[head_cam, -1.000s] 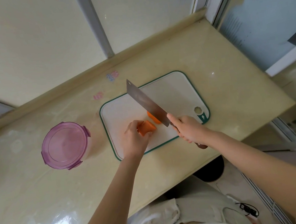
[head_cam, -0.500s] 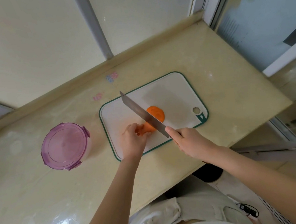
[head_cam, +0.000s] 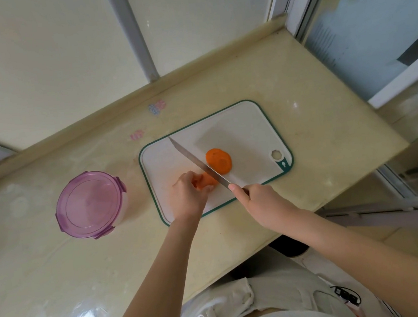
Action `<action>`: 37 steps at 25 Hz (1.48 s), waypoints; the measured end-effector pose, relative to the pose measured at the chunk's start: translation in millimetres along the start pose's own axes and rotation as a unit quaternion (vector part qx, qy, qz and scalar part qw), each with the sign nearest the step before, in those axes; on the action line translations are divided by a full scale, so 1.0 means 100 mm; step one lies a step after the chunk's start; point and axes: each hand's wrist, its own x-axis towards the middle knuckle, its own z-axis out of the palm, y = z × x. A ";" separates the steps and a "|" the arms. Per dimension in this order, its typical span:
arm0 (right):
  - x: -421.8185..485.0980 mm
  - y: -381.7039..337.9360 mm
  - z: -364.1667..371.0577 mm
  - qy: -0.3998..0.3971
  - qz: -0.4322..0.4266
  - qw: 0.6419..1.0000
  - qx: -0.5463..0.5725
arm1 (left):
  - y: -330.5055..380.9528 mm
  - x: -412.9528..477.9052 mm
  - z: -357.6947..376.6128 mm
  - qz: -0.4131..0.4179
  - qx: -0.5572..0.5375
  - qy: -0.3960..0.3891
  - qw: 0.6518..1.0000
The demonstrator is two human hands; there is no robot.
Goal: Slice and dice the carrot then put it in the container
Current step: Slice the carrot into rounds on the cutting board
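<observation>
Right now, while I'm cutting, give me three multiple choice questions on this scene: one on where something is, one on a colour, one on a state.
1. Where does the container stand relative to the cutting board?
A. on it
B. to its left, on the counter
C. behind it, against the wall

2. What colour is the container's lid?
A. green
B. purple
C. orange

3. What is the left hand doing?
A. holding a carrot piece on the board
B. lying flat on the counter
C. lifting the lid

Answers:
1 B, the container sits on the counter beyond the board's left edge.
2 B, the lid is translucent purple.
3 A, its fingers curl round the carrot piece beside the knife in the right hand.
</observation>
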 end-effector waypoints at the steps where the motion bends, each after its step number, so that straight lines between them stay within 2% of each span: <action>1: 0.02 -0.02 0.01 0.001 0.002 1.000 -0.007 | -0.01 0.00 0.00 0.001 0.001 -0.001 1.000; 14: 0.20 -0.25 0.08 0.008 0.000 0.999 -0.044 | 0.03 -0.01 -0.01 0.002 0.016 0.003 1.000; 18: 0.09 -0.12 0.03 -0.002 -0.006 0.999 -0.043 | 0.04 0.03 -0.03 -0.020 -0.004 -0.005 1.000; 26: -0.16 0.14 -0.01 -0.009 0.044 0.995 -0.085 | 0.04 0.07 -0.04 -0.031 0.007 -0.023 0.999; 37: 0.36 0.01 0.18 0.010 -0.017 0.997 -0.077 | 0.07 0.01 -0.03 -0.027 0.002 -0.011 1.000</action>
